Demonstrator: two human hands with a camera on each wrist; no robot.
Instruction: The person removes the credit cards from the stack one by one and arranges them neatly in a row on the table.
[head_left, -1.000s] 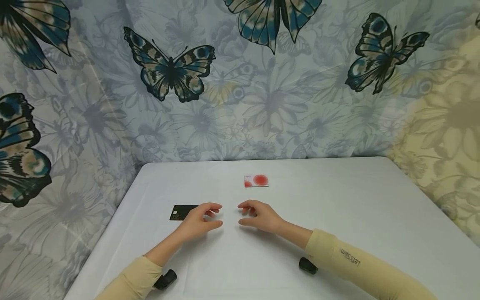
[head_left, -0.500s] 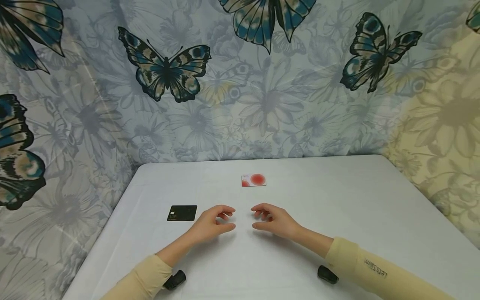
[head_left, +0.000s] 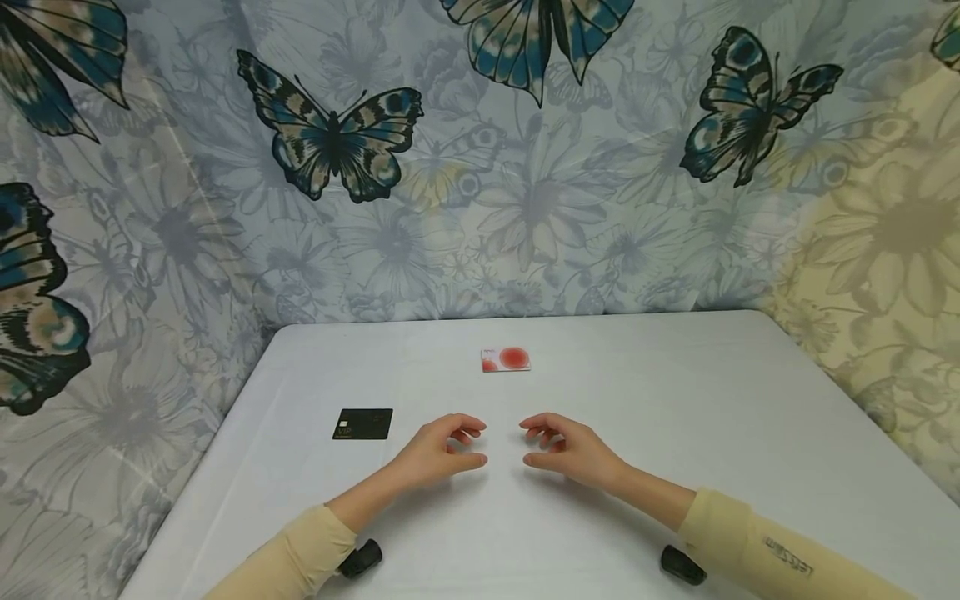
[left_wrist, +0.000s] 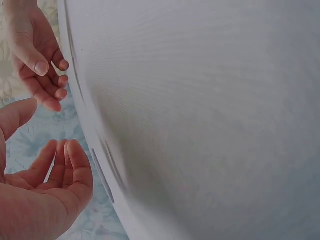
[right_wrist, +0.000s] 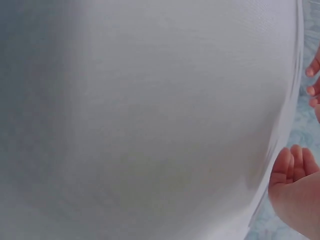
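Observation:
Above the middle of the white table, my left hand (head_left: pixel 442 450) hovers with loosely bent fingers and nothing in it. Facing it across a small gap is my right hand (head_left: pixel 573 450), likewise holding nothing, its thumb apart from the fingers. A black card (head_left: pixel 363 424) marked VIP lies flat to the left of the left hand. Farther back, beyond both hands, lies a white card with red circles (head_left: pixel 506 359). In the left wrist view the left hand (left_wrist: pixel 47 195) shows cupped fingers; the right wrist view catches the right hand (right_wrist: pixel 295 190) at its edge.
The white-covered table (head_left: pixel 637 375) ends at the back against a butterfly-patterned cloth (head_left: pixel 540 208). Small black devices hang under each forearm, one at the left wrist (head_left: pixel 362 558) and one at the right wrist (head_left: pixel 682 565).
Both hands have shifted right in the head view and the gap between them has grown slightly. The black card, partly covered before by the left hand, now shows fully. The cards stay put.

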